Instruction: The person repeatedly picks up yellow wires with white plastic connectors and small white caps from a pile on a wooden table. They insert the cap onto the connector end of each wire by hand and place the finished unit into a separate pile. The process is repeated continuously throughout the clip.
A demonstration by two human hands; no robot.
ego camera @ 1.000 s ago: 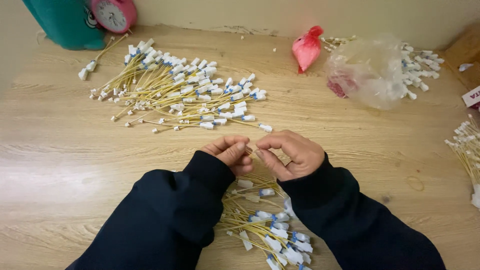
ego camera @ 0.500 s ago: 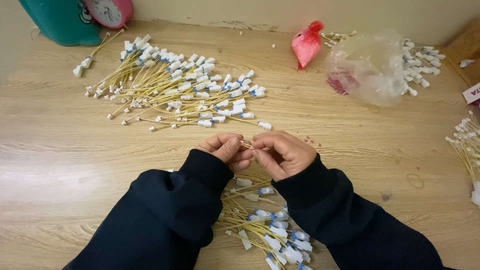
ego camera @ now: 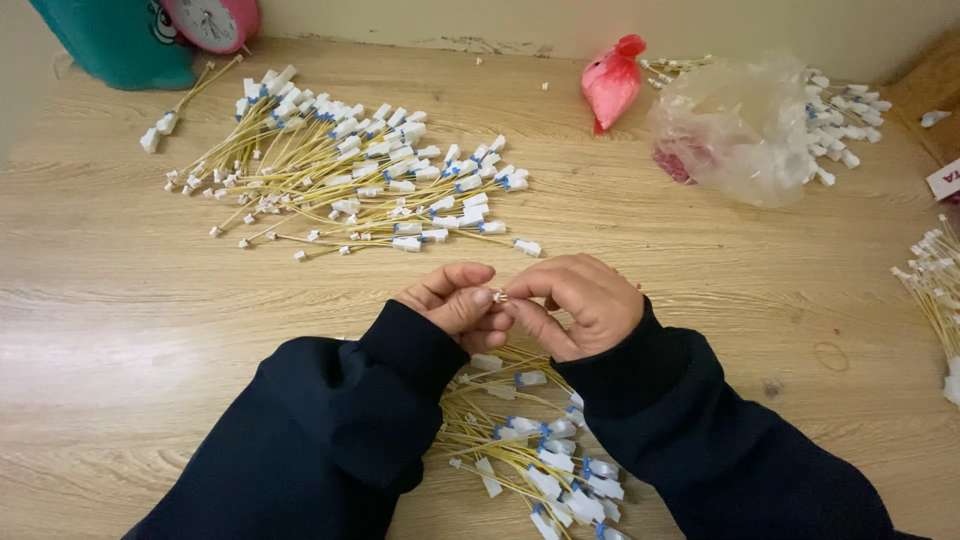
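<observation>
Two bags sit at the far right of the table. The pink bag point(ego camera: 612, 82) is small, knotted at the top, plump and bright, lying just left of the clear bag point(ego camera: 735, 130). That one is larger, crumpled and see-through, with something dark red showing through its lower left side and white bits showing at its right. At the right edge, nearer than the bags, a white label point(ego camera: 945, 180) pokes into view, tilted, with red print on it; most of it is cut off. At the far left corner stands a pink clock point(ego camera: 210, 18) with a pale round face, against a teal box point(ego camera: 120, 40).
</observation>
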